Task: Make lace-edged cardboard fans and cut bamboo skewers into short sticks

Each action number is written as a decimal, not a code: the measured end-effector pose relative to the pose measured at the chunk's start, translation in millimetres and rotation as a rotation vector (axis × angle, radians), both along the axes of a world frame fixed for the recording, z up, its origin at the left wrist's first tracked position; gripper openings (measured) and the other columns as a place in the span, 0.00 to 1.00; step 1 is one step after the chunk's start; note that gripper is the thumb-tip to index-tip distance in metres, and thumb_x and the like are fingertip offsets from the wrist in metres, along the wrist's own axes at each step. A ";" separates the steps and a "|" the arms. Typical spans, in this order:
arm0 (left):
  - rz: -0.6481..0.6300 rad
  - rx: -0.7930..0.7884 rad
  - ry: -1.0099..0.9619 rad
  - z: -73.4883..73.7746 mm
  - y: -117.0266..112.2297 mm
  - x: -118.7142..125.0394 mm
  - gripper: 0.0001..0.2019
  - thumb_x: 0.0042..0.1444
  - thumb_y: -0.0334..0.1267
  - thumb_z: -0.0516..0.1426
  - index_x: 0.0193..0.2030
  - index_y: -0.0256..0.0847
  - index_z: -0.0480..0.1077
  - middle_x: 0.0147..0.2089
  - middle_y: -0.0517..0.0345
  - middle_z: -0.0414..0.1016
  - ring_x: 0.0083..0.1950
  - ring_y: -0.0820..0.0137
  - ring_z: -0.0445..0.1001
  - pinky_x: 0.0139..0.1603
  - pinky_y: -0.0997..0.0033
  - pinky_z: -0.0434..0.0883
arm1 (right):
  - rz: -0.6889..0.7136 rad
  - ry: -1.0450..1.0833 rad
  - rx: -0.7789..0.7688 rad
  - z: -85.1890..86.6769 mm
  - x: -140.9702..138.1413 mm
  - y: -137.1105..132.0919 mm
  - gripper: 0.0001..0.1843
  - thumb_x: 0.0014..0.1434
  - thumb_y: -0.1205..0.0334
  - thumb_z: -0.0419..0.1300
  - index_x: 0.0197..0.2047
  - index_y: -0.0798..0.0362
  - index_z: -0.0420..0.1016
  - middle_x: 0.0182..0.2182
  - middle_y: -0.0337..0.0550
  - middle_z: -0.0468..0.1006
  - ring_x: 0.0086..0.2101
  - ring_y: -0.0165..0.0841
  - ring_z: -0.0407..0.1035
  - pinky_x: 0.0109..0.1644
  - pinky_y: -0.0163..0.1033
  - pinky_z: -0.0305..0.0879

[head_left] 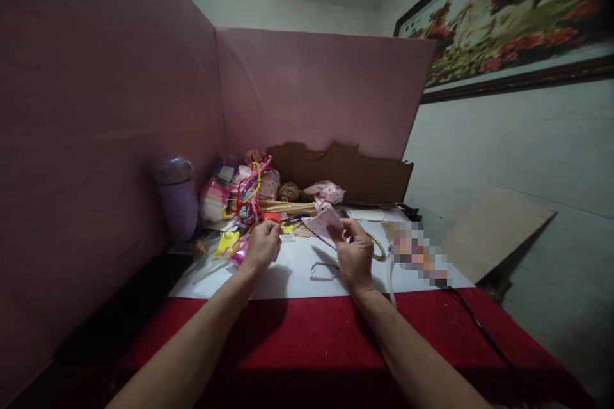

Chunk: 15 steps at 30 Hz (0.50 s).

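Note:
In my right hand [355, 259] a piece of pink fabric [327, 225] with small dots is pinched between thumb and fingers, above the white sheet. My left hand [263, 246] is closed to the left of it, fingers curled together; whatever they may hold is too small to make out. Just behind the right hand lies a gold-coloured ring [379, 248], partly covered by that hand. A thin wire-like outline [323, 272] rests on the white sheet between the hands. Beyond the fabric piece sits a bunched pink dotted cloth [326, 192].
Colourful pipe cleaners [249, 188], a twine ball [288, 192] and thin wooden sticks [285, 207] are heaped at the back. A purple bin [177, 201] stands left. Torn cardboard [378, 180] leans behind. A pixelated item [417, 255] and black cable [480, 326] lie right.

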<state>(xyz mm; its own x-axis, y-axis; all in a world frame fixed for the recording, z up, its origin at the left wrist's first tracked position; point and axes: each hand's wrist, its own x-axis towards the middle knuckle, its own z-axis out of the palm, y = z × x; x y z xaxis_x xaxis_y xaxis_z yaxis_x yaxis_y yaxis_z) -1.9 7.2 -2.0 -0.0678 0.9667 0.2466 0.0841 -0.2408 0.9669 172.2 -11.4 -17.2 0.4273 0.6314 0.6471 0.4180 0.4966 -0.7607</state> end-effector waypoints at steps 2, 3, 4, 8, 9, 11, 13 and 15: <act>-0.002 -0.017 -0.096 1.6 1.3 -3.5 0.10 0.50 0.42 0.52 0.23 0.40 0.58 0.10 0.71 0.54 0.08 0.81 0.51 0.08 0.81 0.47 | 0.020 -0.274 0.027 0.0 -5.0 -6.9 0.04 0.53 0.61 0.59 0.31 0.50 0.74 0.28 0.40 0.73 0.32 0.35 0.63 0.37 0.37 0.56; -0.012 -0.018 -0.130 2.4 1.7 -5.1 0.12 0.51 0.43 0.52 0.23 0.41 0.57 0.10 0.72 0.54 0.08 0.81 0.50 0.08 0.81 0.46 | 0.059 -0.404 0.032 -0.7 -7.5 -9.7 0.04 0.53 0.65 0.58 0.32 0.49 0.75 0.30 0.41 0.74 0.34 0.35 0.63 0.39 0.37 0.56; -0.022 -0.012 -0.152 3.0 2.0 -6.4 0.13 0.51 0.45 0.52 0.23 0.41 0.57 0.10 0.72 0.54 0.08 0.81 0.50 0.08 0.81 0.46 | 0.111 -0.524 0.021 -1.7 -9.9 -12.0 0.07 0.53 0.68 0.57 0.32 0.48 0.75 0.31 0.41 0.75 0.36 0.36 0.64 0.40 0.37 0.56; -0.028 0.019 -0.154 2.4 3.5 -7.4 0.12 0.51 0.46 0.51 0.24 0.40 0.58 0.10 0.70 0.56 0.08 0.80 0.51 0.08 0.81 0.47 | 0.308 -0.770 -0.119 -6.7 -16.9 -16.4 0.06 0.48 0.67 0.61 0.31 0.47 0.75 0.32 0.39 0.76 0.35 0.35 0.65 0.37 0.37 0.56; -0.023 0.025 -0.144 1.6 4.1 -6.9 0.11 0.50 0.44 0.51 0.24 0.40 0.58 0.11 0.70 0.57 0.09 0.80 0.52 0.09 0.81 0.47 | 0.333 -0.756 -0.134 -7.4 -17.9 -16.6 0.05 0.48 0.64 0.62 0.32 0.47 0.75 0.32 0.39 0.76 0.34 0.35 0.66 0.36 0.37 0.56; 0.000 0.031 -0.124 -0.2 5.5 -5.9 0.08 0.48 0.41 0.52 0.24 0.40 0.58 0.12 0.69 0.59 0.09 0.80 0.54 0.09 0.81 0.49 | 0.332 -0.635 -0.137 -7.2 -18.5 -15.7 0.05 0.52 0.61 0.59 0.34 0.47 0.75 0.33 0.40 0.77 0.33 0.34 0.67 0.36 0.37 0.57; 0.028 0.020 -0.119 -1.6 6.9 -5.4 0.05 0.45 0.37 0.53 0.26 0.39 0.59 0.14 0.69 0.62 0.10 0.80 0.56 0.09 0.81 0.50 | 0.272 -0.418 -0.158 -5.5 -17.0 -12.8 0.09 0.57 0.60 0.53 0.32 0.49 0.74 0.30 0.40 0.76 0.30 0.33 0.67 0.34 0.36 0.57; 0.048 0.012 -0.134 -2.2 8.1 -5.2 0.06 0.42 0.35 0.53 0.29 0.39 0.60 0.16 0.68 0.65 0.11 0.79 0.57 0.09 0.81 0.52 | 0.211 -0.170 -0.195 -3.4 -13.3 -7.8 0.14 0.58 0.60 0.48 0.26 0.50 0.71 0.23 0.39 0.74 0.25 0.31 0.64 0.30 0.35 0.55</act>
<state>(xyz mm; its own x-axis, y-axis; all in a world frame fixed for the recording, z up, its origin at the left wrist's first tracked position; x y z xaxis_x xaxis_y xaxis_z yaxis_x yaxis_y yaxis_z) -7.2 15.3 -4.1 -0.1470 0.9586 0.2439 -0.0337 -0.2513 0.9673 158.9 -19.2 -20.5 0.1700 0.8135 0.5561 0.4507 0.4377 -0.7781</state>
